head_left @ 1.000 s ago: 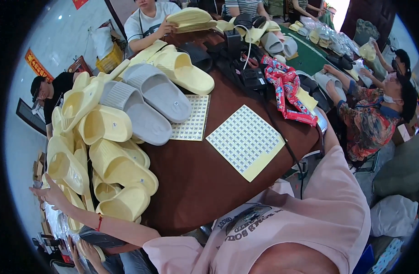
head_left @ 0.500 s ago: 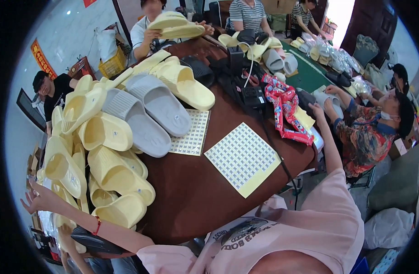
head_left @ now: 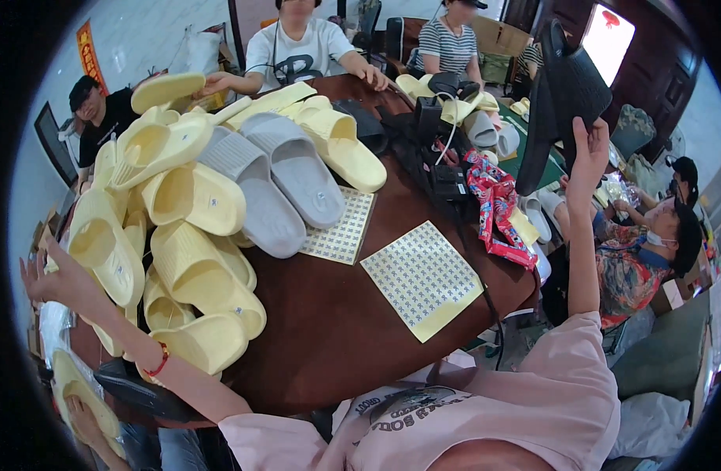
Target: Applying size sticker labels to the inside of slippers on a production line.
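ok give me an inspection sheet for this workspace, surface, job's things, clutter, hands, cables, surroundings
surface: dark brown wooden table, bare in the middle near the person
job's things: black foam slipper held up in the air to the right of the table; pile of pale yellow foam slippers along the table's left side
clutter: two grey foam slippers; two sheets of small stickers; red patterned cloth; black devices
hands: right hand raised, gripping the black slipper; left hand out at the left edge of the yellow pile
cables: black cable running off the table's near right edge
surroundings: other people seated around the table and on the right, with more slippers
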